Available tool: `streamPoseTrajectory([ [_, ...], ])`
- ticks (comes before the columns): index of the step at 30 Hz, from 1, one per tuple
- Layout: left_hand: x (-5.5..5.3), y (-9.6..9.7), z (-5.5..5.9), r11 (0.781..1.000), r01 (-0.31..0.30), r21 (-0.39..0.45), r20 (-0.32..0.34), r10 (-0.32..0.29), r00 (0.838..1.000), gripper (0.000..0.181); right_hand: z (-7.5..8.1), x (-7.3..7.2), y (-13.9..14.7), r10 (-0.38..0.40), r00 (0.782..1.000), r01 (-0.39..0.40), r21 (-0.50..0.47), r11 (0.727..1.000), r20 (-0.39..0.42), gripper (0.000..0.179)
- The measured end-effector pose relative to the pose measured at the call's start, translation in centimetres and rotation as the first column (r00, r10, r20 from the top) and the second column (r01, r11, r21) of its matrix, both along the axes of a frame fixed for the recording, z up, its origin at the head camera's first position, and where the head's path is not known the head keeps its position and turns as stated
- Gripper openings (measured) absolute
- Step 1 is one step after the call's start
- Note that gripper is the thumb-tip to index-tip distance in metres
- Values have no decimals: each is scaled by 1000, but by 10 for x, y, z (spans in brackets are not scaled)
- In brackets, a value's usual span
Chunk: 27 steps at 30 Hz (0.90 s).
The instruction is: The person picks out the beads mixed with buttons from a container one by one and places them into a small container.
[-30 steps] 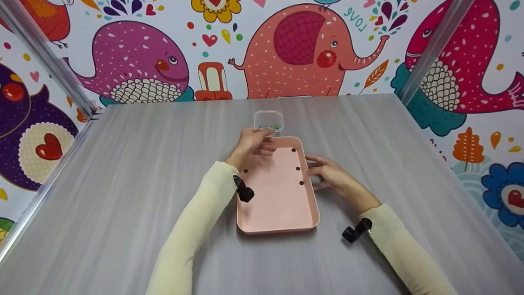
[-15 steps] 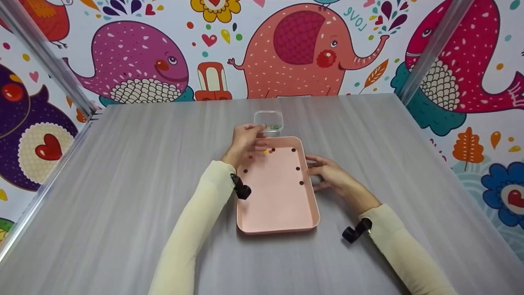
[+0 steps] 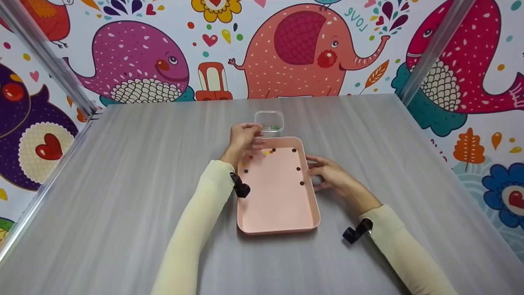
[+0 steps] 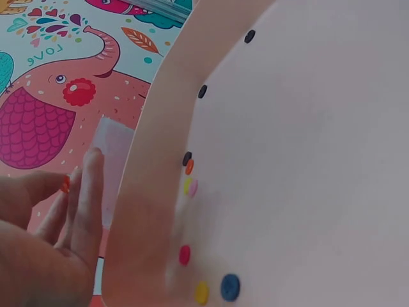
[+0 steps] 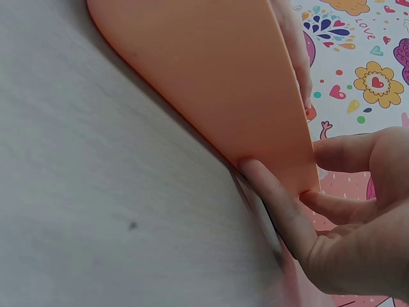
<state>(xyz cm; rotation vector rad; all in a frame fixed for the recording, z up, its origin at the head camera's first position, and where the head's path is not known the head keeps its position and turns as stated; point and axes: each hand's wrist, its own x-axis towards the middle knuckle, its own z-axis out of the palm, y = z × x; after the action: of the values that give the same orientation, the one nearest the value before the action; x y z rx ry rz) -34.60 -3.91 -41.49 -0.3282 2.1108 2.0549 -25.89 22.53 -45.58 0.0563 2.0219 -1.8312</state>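
A pink rectangular tray [image 3: 278, 200] lies on the table with small round buttons along its inner edges. Dark buttons [image 3: 298, 169] sit down the right side; red, yellow and pink ones line the far end, and a blue button [image 4: 230, 287] is at the left. Over the tray's far left corner, my left hand [image 3: 245, 137] pinches a small orange-red button [image 4: 66, 184] between thumb and finger. My right hand [image 3: 329, 174] rests against the tray's right wall, thumb low on the outer side and fingertips at the rim, fingers fairly straight.
Just beyond the tray's far end stands a clear plastic box [image 3: 269, 119] with several small green pieces in it. The grey table [image 3: 123, 196] ends at a wall [image 3: 217, 37] printed with cartoon animals. Metal posts [image 3: 434, 53] rise at the back corners.
My left hand has drawn back left from in front of the clear box, uncovering coloured buttons at the tray's far end. The right hand and tray stay where they were.
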Motion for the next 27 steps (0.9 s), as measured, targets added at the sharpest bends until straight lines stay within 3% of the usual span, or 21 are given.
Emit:
streamPoseTrajectory([
  [7,-2,-2,1,999,-23,-28,7,24,1000,30,0,1,0,-3,1000,3,-8,1000,-4,71],
  [17,-5,-1,-4,997,-49,-57,-49,46,998,24,-1,1,-1,0,1000,0,1,1000,-7,70],
  [27,-5,-6,-7,999,0,-52,-103,-5,995,30,0,0,0,8,1000,-8,5,1000,-5,70],
])
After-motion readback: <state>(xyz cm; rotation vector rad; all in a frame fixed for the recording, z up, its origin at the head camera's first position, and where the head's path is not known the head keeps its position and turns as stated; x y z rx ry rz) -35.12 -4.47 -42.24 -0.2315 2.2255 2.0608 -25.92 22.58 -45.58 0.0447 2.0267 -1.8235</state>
